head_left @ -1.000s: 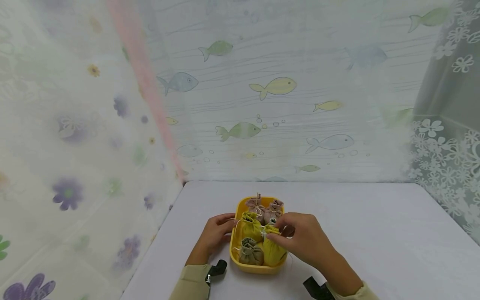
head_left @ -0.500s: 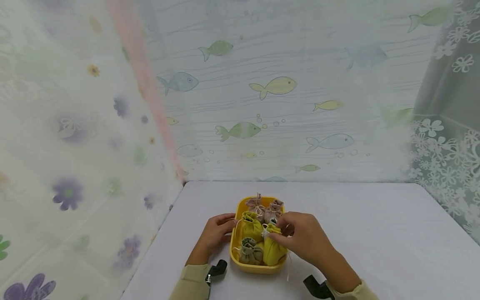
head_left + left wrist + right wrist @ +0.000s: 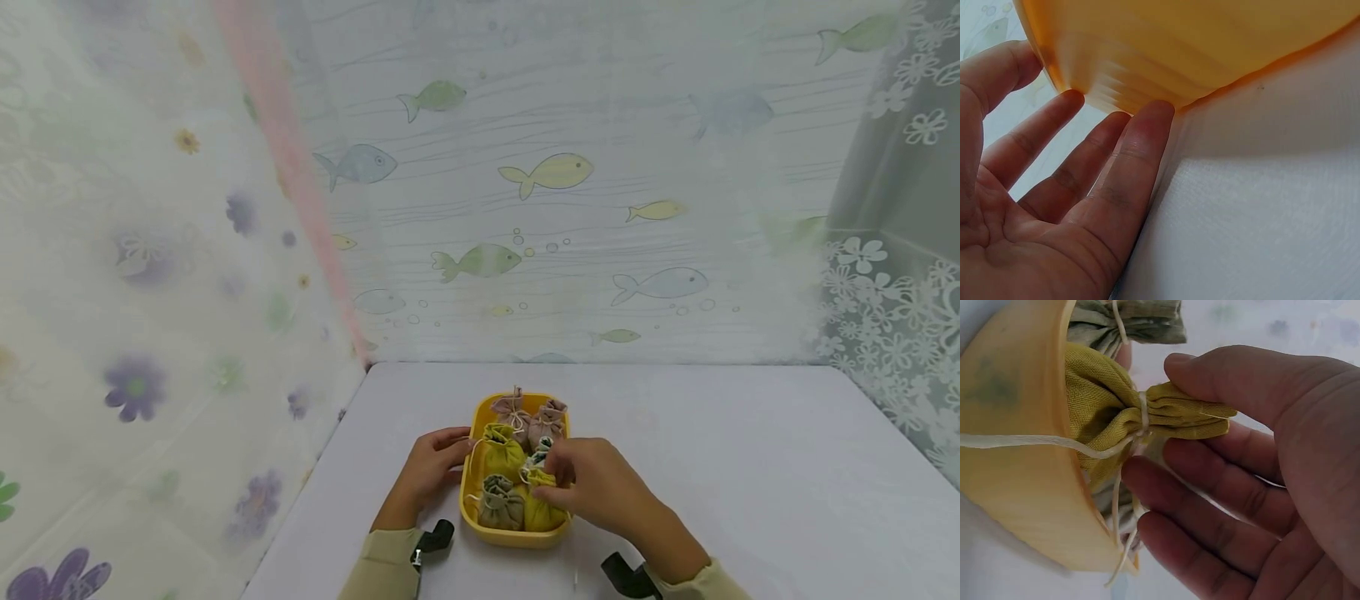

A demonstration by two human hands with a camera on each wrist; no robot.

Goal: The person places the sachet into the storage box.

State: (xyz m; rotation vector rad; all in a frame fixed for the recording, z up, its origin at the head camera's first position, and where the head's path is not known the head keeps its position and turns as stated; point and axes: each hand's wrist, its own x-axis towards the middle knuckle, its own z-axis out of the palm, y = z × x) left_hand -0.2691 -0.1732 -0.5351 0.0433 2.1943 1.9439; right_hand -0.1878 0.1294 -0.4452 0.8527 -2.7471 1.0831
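In the head view a yellow plastic basket (image 3: 517,540) holds several small drawstring pouches. My left hand (image 3: 431,467) is at its left side, and in the left wrist view the extended fingertips (image 3: 1154,128) touch the outer wall. My right hand (image 3: 603,483) is over the right side, thumb and fingers around the gathered neck of a yellow pouch (image 3: 542,512). In the right wrist view that yellow pouch (image 3: 1100,387) sits at the rim, its neck tied with a pale cord between thumb and fingers. How firmly they pinch is hard to tell.
Another yellow pouch (image 3: 502,457), an olive pouch (image 3: 501,504) and two pinkish pouches (image 3: 512,414) share the basket. A dark-and-white patterned pouch (image 3: 540,452) shows partly beside my right fingers. A white cloth covers the table (image 3: 712,467); printed curtains (image 3: 555,108) hang behind.
My right hand and the yellow pouch have shifted down and slightly left in the head view, toward the near right corner. More of the patterned pouch shows behind. My left hand stays put.
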